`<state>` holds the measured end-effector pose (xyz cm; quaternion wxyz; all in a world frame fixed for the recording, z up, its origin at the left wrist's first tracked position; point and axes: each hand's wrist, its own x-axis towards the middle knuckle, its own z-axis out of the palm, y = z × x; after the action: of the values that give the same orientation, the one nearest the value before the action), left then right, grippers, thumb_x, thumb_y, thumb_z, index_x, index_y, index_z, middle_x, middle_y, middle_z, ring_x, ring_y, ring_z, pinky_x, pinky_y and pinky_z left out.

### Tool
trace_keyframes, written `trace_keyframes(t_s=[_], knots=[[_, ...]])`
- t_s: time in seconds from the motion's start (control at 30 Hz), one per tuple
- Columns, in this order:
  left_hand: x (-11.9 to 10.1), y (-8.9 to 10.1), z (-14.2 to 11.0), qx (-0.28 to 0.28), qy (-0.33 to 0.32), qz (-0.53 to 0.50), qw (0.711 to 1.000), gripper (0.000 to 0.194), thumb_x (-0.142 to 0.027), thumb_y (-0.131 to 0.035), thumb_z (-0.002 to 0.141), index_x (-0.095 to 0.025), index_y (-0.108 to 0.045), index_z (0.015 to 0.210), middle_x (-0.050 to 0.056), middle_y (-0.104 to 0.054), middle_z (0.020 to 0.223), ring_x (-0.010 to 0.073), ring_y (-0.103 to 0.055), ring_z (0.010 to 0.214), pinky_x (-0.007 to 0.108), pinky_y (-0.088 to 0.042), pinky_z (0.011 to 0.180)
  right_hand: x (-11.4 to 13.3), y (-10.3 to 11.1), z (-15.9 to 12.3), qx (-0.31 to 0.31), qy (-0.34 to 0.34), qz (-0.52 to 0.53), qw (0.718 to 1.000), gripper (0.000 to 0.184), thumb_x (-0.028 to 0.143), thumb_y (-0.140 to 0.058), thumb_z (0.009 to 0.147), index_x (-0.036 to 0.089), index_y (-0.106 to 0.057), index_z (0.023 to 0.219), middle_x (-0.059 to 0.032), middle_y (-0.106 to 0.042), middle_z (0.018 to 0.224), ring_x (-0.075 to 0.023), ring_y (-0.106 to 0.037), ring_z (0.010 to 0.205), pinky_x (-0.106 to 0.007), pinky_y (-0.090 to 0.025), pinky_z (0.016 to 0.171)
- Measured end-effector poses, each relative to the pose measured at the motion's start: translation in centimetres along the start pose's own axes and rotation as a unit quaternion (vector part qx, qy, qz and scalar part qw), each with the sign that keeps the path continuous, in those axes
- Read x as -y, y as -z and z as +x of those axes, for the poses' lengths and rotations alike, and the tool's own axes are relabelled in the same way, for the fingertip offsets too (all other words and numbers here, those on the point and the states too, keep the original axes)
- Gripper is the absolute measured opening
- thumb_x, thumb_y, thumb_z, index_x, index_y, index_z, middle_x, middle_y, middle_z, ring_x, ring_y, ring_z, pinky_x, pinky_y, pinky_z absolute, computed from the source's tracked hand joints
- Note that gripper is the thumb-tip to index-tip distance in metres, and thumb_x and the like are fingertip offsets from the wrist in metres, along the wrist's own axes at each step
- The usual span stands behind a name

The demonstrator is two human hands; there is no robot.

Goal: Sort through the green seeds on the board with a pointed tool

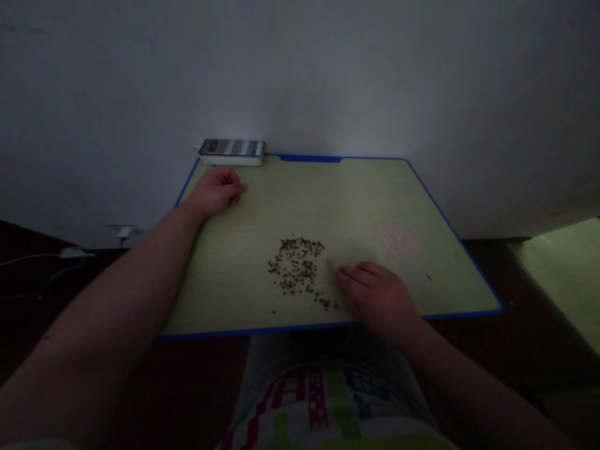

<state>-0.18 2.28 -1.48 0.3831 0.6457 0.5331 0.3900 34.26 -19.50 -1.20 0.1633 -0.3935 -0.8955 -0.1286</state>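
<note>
- I see a white top point(335, 409) printed with red checks, lime-green bands and a blue grid-like figure.
- I make out pale greyish legwear point(262, 359), dimly lit.
- A whitish sleeve edge point(42, 445) shows; left hand point(218, 190) and right hand point(375, 294) are bare.

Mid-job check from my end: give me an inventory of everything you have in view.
Table: one, pale yellow-green with blue edging, centre
Wall: one, greyish, behind table
White box: one, table's far left corner
Phone: one, dark-edged, on box
Brown grains: many, uncounted, table's near middle
Pale grains: many, pinkish-white, table's right
Thin stick: one, brown, near pale grains
Small flat piece: one, greyish, right of brown grains
Plug: one, whitish, low on wall
Cables: some, whitish, far left
Yellowish surface: one, far right
Printed garment: one, multicoloured, bottom
Left hand: one, bare, near box
Right hand: one, bare, fingertips at flat piece
</note>
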Motion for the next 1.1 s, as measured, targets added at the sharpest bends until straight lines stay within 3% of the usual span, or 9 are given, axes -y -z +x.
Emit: trace_keyframes(t_s=[0.17,0.33,0.5,0.8,1.1], knots=[[0.4,0.0,0.2,0.003,0.008,-0.004,1.0,0.023,-0.027,-0.07,0.068,-0.022,-0.049,0.06,-0.004,-0.05,0.045,0.0083,-0.039,0.041,0.025,-0.028,0.045,-2.1,0.0,-0.7,-0.013,-0.031,-0.01,0.999,0.028,0.005,-0.059,0.089,0.01,-0.078,0.109,-0.0113,-0.082,0.098,-0.0239,-0.071,0.078,-0.038,-0.06,0.073],[0.8,0.1,0.5,0.005,0.007,0.001,1.0,0.022,-0.027,-0.07,0.069,-0.022,-0.051,0.062,-0.004,-0.051,0.046,0.0085,-0.04,0.042,0.025,-0.028,0.046,0.1,1.2,-1.9,-0.027,0.019,0.07,0.997,0.03,0.008,-0.056,0.092,0.015,-0.078,0.112,-0.0086,-0.082,0.103,-0.0212,-0.072,0.082,-0.036,-0.061,0.076],[0.6,0.0,0.3,0.0,0.005,0.009,1.0,0.022,-0.026,-0.071,0.07,-0.021,-0.051,0.063,-0.003,-0.05,0.047,0.0081,-0.04,0.043,0.025,-0.029,0.046,2.0,1.4,-1.3,-0.036,0.06,0.089,0.994,0.031,0.007,-0.05,0.095,0.013,-0.078,0.106,-0.007,-0.082,0.1,-0.0194,-0.07,0.076,-0.034,-0.059,0.067],[0.4,0.0,0.3,-0.002,0.012,0.013,1.0,0.021,-0.025,-0.07,0.069,-0.021,-0.05,0.062,-0.003,-0.05,0.046,0.0088,-0.04,0.042,0.025,-0.028,0.045,3.2,1.4,-1.6,-0.048,0.072,0.106,0.991,0.03,0.006,-0.053,0.094,0.014,-0.076,0.112,-0.008,-0.081,0.101,-0.0204,-0.069,0.081,-0.035,-0.055,0.071],[0.6,0.1,0.4,0.001,0.014,0.021,1.0,0.022,-0.026,-0.07,0.07,-0.022,-0.05,0.062,-0.003,-0.05,0.048,0.0092,-0.039,0.044,0.026,-0.028,0.047,3.8,1.7,0.1,-0.057,0.091,0.092,0.99,0.033,0.012,-0.042,0.105,0.011,-0.076,0.106,-0.0071,-0.082,0.098,-0.0192,-0.067,0.078,-0.034,-0.054,0.067]])
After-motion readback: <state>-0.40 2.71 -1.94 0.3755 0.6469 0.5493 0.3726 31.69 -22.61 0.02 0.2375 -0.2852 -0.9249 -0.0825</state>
